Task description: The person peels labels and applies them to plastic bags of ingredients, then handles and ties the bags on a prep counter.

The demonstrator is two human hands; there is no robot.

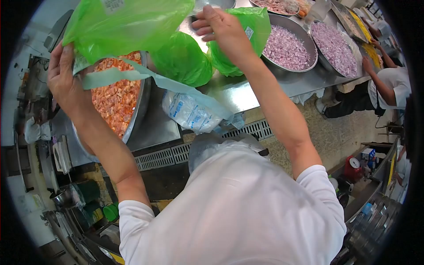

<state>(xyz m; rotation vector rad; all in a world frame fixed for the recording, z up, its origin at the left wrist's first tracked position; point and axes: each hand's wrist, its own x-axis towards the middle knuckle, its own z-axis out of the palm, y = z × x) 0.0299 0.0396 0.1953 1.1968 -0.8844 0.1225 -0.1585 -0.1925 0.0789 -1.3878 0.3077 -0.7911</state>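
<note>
My left hand (66, 81) pinches the lower left corner of a large translucent green plastic bag (128, 26), spread out above the table. Under it stands a metal basin of diced, orange-red seasoned meat (115, 99), partly covered by the bag and my forearm. A pale green plastic strip (117, 79) runs from beside my left hand across the basin to the table edge. My right hand (223, 35) is raised, fingers apart and holding nothing, over two bunched green bags, one at its left (183, 59) and one behind the wrist (243, 39).
To the right stand two metal bowls of chopped purple onion, one nearer (287, 48) and one farther (335, 48). A clear plastic pack with blue print (185, 112) hangs at the steel table's edge (238, 95). A co-worker (388, 84) stands at the far right. A floor grate (159, 159) runs below.
</note>
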